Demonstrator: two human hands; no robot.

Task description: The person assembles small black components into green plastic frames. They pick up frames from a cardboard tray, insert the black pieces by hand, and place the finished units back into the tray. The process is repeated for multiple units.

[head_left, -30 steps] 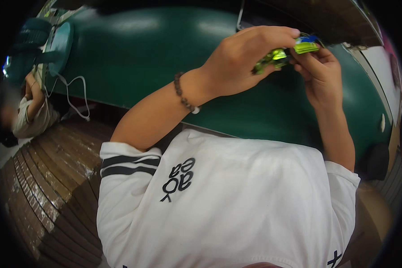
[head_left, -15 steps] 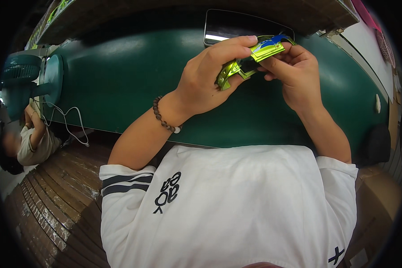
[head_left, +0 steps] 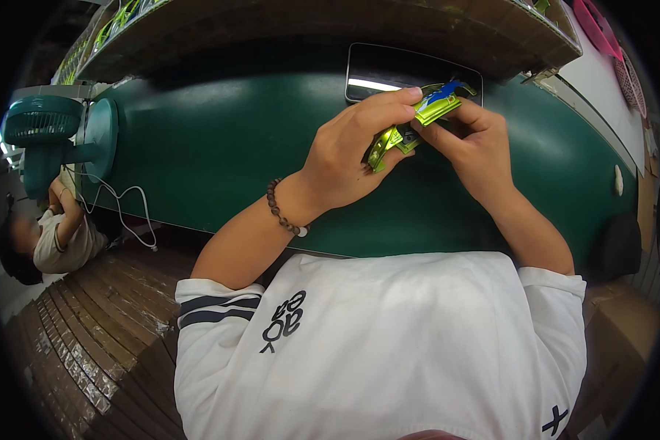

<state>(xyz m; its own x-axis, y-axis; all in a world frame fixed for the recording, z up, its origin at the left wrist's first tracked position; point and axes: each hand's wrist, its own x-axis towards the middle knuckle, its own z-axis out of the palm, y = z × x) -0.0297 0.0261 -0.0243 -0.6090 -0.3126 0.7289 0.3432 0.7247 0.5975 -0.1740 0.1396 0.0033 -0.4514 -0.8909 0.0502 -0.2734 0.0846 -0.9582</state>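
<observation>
A shiny yellow-green toy car body shell [head_left: 438, 110] with a blue patch is held tilted above the green table. My left hand [head_left: 352, 147] grips its near-left end, thumb underneath and fingers over the top edge. At the far-right side, my right hand [head_left: 480, 143] has thumb and forefinger pinched at the shell's lower edge. Whether a small part sits between those right fingertips is hidden. A dark beaded bracelet [head_left: 277, 205] circles my left wrist.
Behind my hands a dark flat tablet [head_left: 370, 77] lies on the green table [head_left: 220, 139]. A cardboard box [head_left: 308, 33] spans the back. At left stand a green fan [head_left: 48, 121] with a white cable [head_left: 128, 194] and another person [head_left: 66, 235]. Pink baskets [head_left: 601, 29] are far right.
The whole view has shifted, so table and box sit lower in it. The shell has turned slightly, and my right fingers have moved closer in along its underside.
</observation>
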